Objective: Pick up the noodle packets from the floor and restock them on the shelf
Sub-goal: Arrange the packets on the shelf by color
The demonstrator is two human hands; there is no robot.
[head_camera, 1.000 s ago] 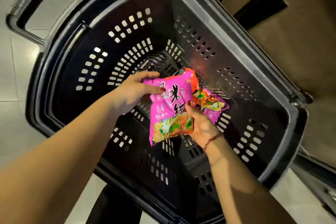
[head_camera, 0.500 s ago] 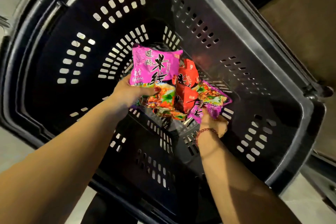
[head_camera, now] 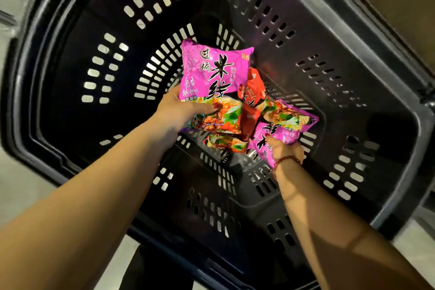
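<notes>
On my feed, the left hand (head_camera: pixel 179 110) gripped a pink noodle packet (head_camera: pixel 211 70) by its lower edge. The thumb lay across the printed front and the packet rose beyond the fingers. The right hand (head_camera: pixel 286 148), with a bead bracelet (head_camera: pixel 287 160) at the wrist, pinched a second pink packet (head_camera: pixel 287 125) just past its thumb. Between the hands a red packet (head_camera: pixel 253 99) leaned against both pink ones, and a fourth packet (head_camera: pixel 226 142) lay under the left hand's packet. Both hands were down inside a black slotted basket (head_camera: pixel 353 77).
</notes>
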